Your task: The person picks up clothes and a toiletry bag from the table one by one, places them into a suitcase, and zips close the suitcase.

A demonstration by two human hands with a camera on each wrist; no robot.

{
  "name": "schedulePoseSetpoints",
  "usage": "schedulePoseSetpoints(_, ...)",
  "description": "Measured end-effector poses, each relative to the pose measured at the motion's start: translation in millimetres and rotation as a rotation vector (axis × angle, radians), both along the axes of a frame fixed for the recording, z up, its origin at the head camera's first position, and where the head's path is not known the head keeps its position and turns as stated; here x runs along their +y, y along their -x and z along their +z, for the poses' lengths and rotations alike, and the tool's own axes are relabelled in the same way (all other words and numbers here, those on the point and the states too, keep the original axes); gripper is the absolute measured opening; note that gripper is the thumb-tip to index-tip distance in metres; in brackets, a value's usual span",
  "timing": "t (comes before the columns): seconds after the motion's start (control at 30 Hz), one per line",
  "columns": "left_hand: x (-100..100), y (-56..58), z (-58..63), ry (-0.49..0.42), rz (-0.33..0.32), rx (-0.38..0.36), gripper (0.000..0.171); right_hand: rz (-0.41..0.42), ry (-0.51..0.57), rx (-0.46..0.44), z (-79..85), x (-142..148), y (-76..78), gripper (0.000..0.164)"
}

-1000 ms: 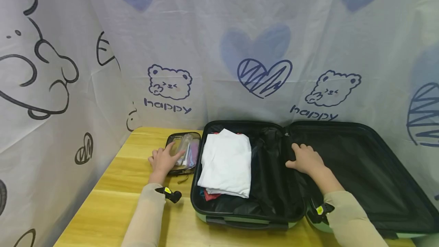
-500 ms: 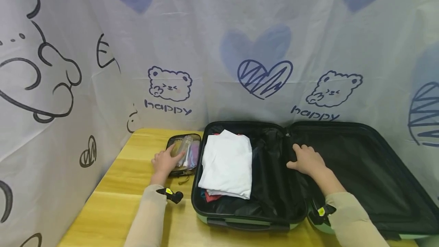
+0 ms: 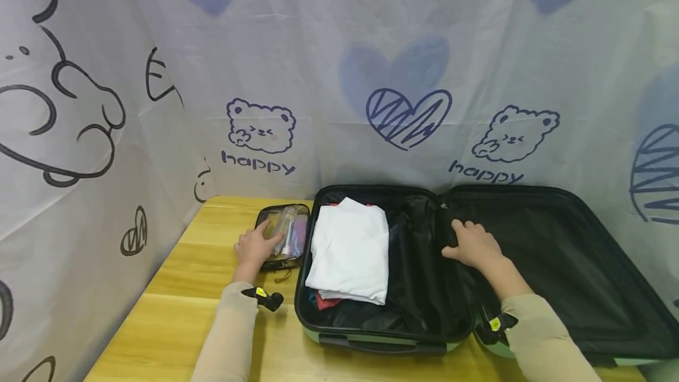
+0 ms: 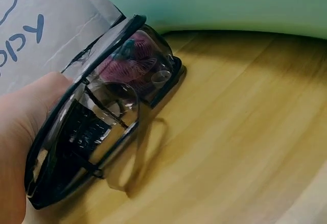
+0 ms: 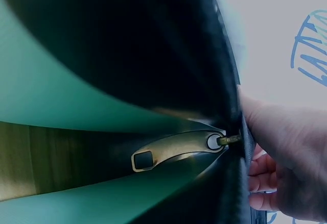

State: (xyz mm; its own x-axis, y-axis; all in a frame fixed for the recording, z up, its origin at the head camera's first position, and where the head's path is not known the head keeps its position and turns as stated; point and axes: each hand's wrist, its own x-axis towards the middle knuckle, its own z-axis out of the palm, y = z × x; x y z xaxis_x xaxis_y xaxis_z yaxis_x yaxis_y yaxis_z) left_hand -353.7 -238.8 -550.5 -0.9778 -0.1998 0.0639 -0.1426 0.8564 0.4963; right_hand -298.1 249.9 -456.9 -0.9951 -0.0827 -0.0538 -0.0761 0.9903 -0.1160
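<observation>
My left hand (image 3: 253,249) lies with spread fingers over the left side of a clear, black-edged zip pouch (image 3: 283,263) on the table. Its thumb reaches across the top. A clear bottle (image 3: 285,229) and purplish items show through the plastic; the left wrist view shows a pink mesh puff (image 4: 135,63) inside. My right hand (image 3: 472,246) rests loosely over the hinge side of an open suitcase (image 3: 361,326), between its two halves, fingers slightly bent. A folded white garment (image 3: 352,249) lies in the left half, over red cloth (image 3: 328,301).
The black-lined right half (image 3: 562,270) of the suitcase lies flat on the wooden table (image 3: 175,293). A printed curtain (image 3: 329,75) hangs behind and at the left. In the right wrist view, a metal zipper pull (image 5: 179,145) dangles between the green shells.
My left hand has shifted very slightly over the pouch, and the bottle inside looks a little moved. My right hand keeps its place.
</observation>
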Motion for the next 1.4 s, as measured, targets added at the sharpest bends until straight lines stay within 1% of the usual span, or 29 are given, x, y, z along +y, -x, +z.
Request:
schedulePoseSetpoints(0.1, 3.4, -1.5, -3.5, 0.014, 0.005, 0.040, 0.072, -0.001, 0.004, -0.006, 0.1, 1.1, -1.0, 0.079)
schedulePoseSetpoints(0.23, 5.7, -4.0, -6.7, 0.035, 0.015, 0.113, 0.071, 0.000, 0.009, -0.020, 1.1, 0.7, -1.7, 0.079)
schedulePoseSetpoints(0.37, 7.6, -5.2, -9.3, 0.035, 0.023, 0.188, 0.069, 0.000, 0.010, -0.023, 2.0, 0.1, -0.7, 0.079)
schedulePoseSetpoints(0.47, 8.5, -6.7, -9.9, 0.042, 0.026, 0.221, 0.068, -0.002, 0.015, -0.023, 1.8, -0.4, -0.5, 0.079)
schedulePoseSetpoints(0.53, 8.3, -8.4, -10.1, 0.048, 0.032, 0.229, 0.068, 0.002, 0.016, -0.024, 1.0, -0.7, -0.7, 0.079)
schedulePoseSetpoints(0.67, 9.0, -12.2, -5.6, 0.037, 0.050, 0.256, 0.069, 0.005, 0.022, -0.026, -0.3, -1.6, -1.2, 0.079)
schedulePoseSetpoints(0.83, 15.8, -15.0, 8.7, -0.013, 0.039, 0.317, 0.072, -0.003, 0.027, -0.013, 0.5, -0.7, -1.6, 0.077)
schedulePoseSetpoints(0.93, 19.4, -16.9, 15.1, -0.014, 0.039, 0.345, 0.072, -0.003, 0.033, -0.012, 1.3, 0.1, -1.5, 0.077)
schedulePoseSetpoints(1.03, 21.2, -20.4, 18.9, -0.009, 0.041, 0.379, 0.071, -0.004, 0.038, -0.014, 2.3, 0.4, -1.3, 0.077)
schedulePoseSetpoints(1.17, 22.5, -26.5, 22.3, -0.028, 0.029, 0.454, 0.069, -0.006, 0.041, -0.014, 3.0, 1.0, -2.4, 0.077)
schedulePoseSetpoints(1.27, 22.4, -30.5, 23.0, -0.051, 0.003, 0.517, 0.071, -0.008, 0.043, -0.015, 3.2, 1.4, -3.9, 0.076)
schedulePoseSetpoints(1.4, 23.0, -36.2, 23.6, -0.075, -0.018, 0.634, 0.072, -0.005, 0.045, -0.008, 2.3, 0.8, -3.0, 0.076)
